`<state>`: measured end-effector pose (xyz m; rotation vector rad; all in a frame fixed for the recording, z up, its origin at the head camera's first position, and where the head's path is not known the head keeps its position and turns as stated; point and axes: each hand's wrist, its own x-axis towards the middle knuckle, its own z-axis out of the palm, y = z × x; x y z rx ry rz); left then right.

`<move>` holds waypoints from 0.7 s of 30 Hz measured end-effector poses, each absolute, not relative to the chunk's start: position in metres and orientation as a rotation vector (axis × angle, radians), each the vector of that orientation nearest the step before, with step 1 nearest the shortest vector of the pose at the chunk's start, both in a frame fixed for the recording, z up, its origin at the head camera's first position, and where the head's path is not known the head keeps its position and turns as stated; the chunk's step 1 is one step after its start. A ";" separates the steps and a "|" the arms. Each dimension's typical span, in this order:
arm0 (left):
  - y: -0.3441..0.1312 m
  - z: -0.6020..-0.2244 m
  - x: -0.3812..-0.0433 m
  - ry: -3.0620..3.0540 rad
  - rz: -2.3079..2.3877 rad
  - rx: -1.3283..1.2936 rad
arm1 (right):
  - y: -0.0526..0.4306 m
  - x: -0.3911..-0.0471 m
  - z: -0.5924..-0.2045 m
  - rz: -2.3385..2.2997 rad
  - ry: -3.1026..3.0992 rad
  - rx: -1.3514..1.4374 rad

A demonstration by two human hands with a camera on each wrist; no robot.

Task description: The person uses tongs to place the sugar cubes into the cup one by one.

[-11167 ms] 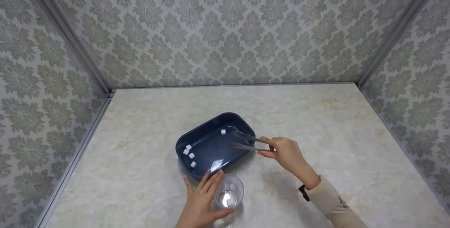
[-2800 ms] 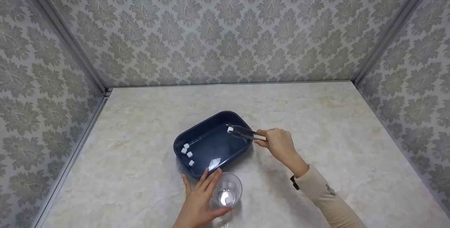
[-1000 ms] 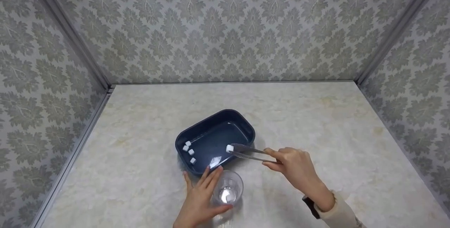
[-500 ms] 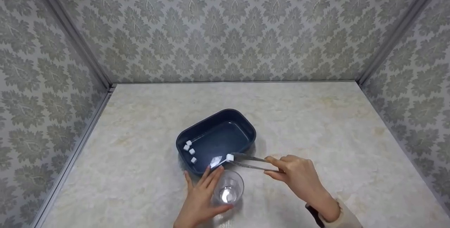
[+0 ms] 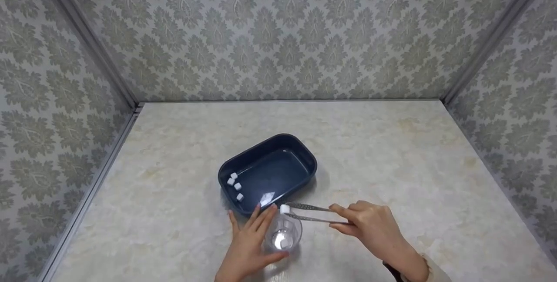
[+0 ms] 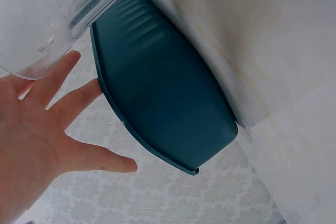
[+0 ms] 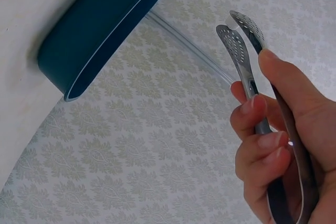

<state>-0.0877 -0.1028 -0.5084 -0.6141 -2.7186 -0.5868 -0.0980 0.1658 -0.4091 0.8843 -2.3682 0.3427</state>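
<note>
White cube (image 5: 285, 209) | pinched in metal tongs (image 5: 311, 207) | left of right hand (image 5: 375, 232)

The tongs (image 7: 236, 48) are smooth, shiny metal. The tray (image 5: 278, 173) is smooth and glossy inside; the cup (image 5: 293, 235), clear and glossy. The cube (image 5: 285, 209) looks matt, the counter (image 5: 391, 156) smooth, the right sleeve (image 5: 436, 271) cloth.

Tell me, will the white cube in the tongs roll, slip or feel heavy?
The white cube probably won't roll easily: its sides look flat. It might slip, since only the tips of the metal tongs pinch it. It's likely light, being so small, though I can't tell what it's made of.
</note>
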 end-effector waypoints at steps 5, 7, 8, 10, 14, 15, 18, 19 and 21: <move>-0.103 -0.510 -0.088 -2.677 -0.592 -0.623 | 0.166 -0.094 -0.409 0.357 -2.385 0.901; -0.103 -0.510 -0.088 -2.664 -0.600 -0.624 | 0.166 -0.092 -0.410 0.352 -2.385 0.911; -0.103 -0.511 -0.088 -2.662 -0.605 -0.625 | 0.166 -0.092 -0.410 0.343 -2.382 0.916; -0.103 -0.510 -0.088 -2.666 -0.606 -0.624 | 0.166 -0.091 -0.410 0.334 -2.383 0.923; -0.103 -0.509 -0.088 -2.690 -0.602 -0.620 | 0.166 -0.089 -0.411 0.332 -2.391 0.930; -0.103 -0.509 -0.088 -2.693 -0.594 -0.619 | 0.166 -0.089 -0.412 0.335 -2.393 0.932; -0.103 -0.509 -0.087 -2.697 -0.575 -0.618 | 0.166 -0.088 -0.413 0.335 -2.397 0.936; -0.103 -0.509 -0.087 -2.694 -0.564 -0.619 | 0.166 -0.088 -0.414 0.334 -2.396 0.938; -0.103 -0.509 -0.087 -2.689 -0.560 -0.619 | 0.166 -0.088 -0.415 0.333 -2.393 0.939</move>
